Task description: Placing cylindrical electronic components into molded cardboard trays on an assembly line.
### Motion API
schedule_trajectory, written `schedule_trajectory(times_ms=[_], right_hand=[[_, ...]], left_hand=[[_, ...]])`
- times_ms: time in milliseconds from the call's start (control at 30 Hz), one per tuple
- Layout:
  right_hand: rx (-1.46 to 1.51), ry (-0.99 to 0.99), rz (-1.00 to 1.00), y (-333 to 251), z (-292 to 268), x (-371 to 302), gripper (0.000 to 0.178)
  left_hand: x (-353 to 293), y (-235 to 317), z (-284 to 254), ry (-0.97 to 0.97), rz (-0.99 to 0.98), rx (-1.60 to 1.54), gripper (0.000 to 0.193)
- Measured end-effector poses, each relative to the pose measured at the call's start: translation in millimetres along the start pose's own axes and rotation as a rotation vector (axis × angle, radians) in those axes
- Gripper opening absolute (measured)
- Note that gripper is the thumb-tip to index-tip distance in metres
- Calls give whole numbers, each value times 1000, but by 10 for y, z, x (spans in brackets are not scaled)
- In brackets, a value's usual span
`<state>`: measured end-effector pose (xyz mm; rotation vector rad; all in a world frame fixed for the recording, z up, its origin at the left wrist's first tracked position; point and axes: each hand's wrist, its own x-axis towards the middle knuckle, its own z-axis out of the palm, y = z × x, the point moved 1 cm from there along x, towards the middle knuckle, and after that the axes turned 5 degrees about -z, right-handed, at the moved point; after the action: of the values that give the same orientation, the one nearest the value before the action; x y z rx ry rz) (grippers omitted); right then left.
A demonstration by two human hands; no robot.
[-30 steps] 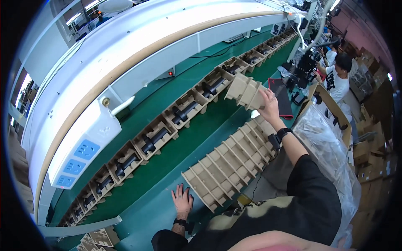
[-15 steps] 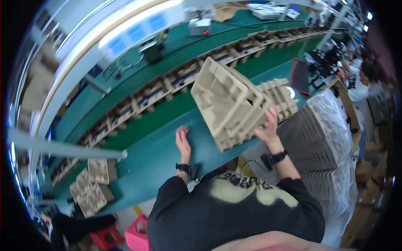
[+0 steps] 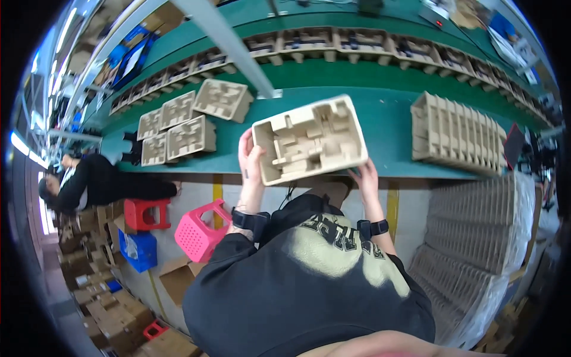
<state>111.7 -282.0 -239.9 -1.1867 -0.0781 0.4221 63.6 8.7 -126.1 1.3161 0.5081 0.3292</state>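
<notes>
A beige moulded-pulp tray point(image 3: 312, 141) with shaped hollows is held tilted above the green bench, its inside facing up towards me. My left hand point(image 3: 251, 159) grips its left end, thumb over the rim. At the lower right corner, my right hand point(image 3: 367, 177) holds the tray from beneath, some of its fingers hidden behind it. Left of it on the bench sit several similar trays point(image 3: 223, 100), set close together. A row of nested trays point(image 3: 455, 134) stands on edge to the right.
Along the far side runs a line of filled trays point(image 3: 306, 44). A metal post point(image 3: 229, 41) rises from the bench left of centre. Wrapped tray stacks point(image 3: 470, 220) stand at right. Pink point(image 3: 201, 232) and red stools point(image 3: 146, 213) and a person in black point(image 3: 113, 181) are at left.
The view has swung left. My right hand held a nested stack of trays while my left was empty; now both hands hold one tray, nearer my body.
</notes>
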Motion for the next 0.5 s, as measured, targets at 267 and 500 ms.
schedule_trajectory(times_ms=[267,500], right_hand=[[-271,135,28,360,1204,593,77],[-839,-696,0,-441,2022,1367,74]], left_hand=[[-99,-216,-825,-622,-54,530,47],[779,360,-1579,-613,-50,822,41]])
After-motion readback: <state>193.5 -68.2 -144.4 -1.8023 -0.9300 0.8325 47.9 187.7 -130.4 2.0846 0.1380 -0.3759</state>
